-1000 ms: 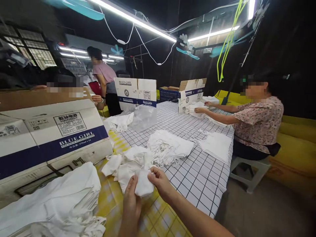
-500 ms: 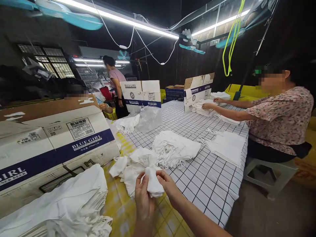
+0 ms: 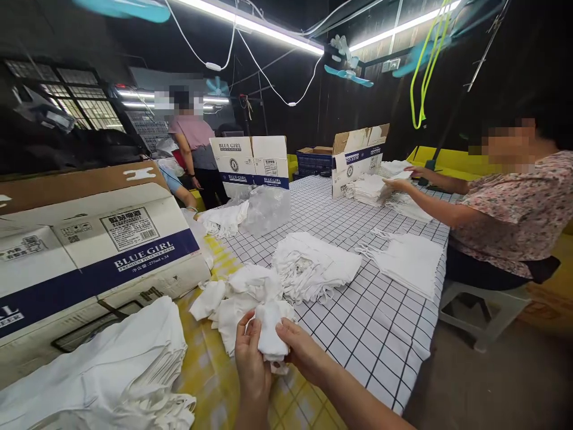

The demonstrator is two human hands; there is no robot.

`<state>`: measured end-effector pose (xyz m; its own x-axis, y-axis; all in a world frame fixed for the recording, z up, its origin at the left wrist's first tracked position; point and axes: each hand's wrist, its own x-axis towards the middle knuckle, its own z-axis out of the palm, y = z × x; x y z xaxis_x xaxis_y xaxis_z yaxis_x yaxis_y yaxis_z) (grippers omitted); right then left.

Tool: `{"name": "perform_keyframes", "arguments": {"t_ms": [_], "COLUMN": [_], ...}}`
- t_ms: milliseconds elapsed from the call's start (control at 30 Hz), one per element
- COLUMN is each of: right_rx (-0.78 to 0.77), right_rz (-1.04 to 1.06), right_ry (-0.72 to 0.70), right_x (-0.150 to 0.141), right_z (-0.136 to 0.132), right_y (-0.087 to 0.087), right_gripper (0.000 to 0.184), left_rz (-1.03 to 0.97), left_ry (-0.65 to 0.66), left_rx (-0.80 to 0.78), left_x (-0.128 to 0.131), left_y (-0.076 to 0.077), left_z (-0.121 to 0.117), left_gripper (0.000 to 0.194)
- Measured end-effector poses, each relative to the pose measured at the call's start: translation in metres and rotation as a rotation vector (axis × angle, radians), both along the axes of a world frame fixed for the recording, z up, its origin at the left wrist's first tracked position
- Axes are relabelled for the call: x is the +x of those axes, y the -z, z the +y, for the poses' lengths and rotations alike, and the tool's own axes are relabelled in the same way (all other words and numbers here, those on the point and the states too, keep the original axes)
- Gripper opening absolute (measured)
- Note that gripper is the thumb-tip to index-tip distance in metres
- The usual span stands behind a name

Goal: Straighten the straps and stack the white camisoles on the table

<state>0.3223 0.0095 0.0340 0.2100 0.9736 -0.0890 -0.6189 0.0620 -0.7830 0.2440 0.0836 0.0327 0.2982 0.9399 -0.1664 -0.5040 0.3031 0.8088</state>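
Note:
Between my two hands is a small white folded cloth (image 3: 271, 331), held up over the table's near edge. My left hand (image 3: 251, 352) pinches its left side, thumb in front. At its right edge, my right hand (image 3: 304, 349) grips with the thumb on top and the fingers hidden behind. Just beyond lies a loose heap of white cloth pieces (image 3: 233, 298), partly covered by my hands and the cloth. Farther on rests a larger pile of white cloths with strings (image 3: 317, 263). A tall stack of white cloths (image 3: 102, 370) fills the lower left.
A Blue Girl beer carton (image 3: 102, 257) stands at left, with others (image 3: 250, 161) farther back. A checked tablecloth (image 3: 358, 334) covers the table; a flat white stack (image 3: 407, 263) lies at right. A seated person (image 3: 514, 209) handles cloths; another person (image 3: 192, 143) stands behind.
My hands have shifted slightly left, as has the whole view, still holding the white cloth. The standing person has turned away. The seated person's hands have moved a little right.

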Motion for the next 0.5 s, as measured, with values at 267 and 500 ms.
{"name": "perform_keyframes", "arguments": {"t_ms": [267,500], "right_rx": [0.021,0.061], "right_rz": [0.087,0.065], "right_ry": [0.074,0.119], "right_x": [-0.006,0.001], "right_z": [-0.006,-0.017], "right_y": [0.005,-0.004], "right_gripper": [0.034,0.036], "left_rz": [0.036,0.018], "left_ry": [0.068,0.363], "left_rx": [0.007,-0.084], "left_x": [-0.008,-0.04], "left_y": [0.002,-0.01], "left_z": [-0.009,-0.006], "left_gripper": [0.039,0.043]}}
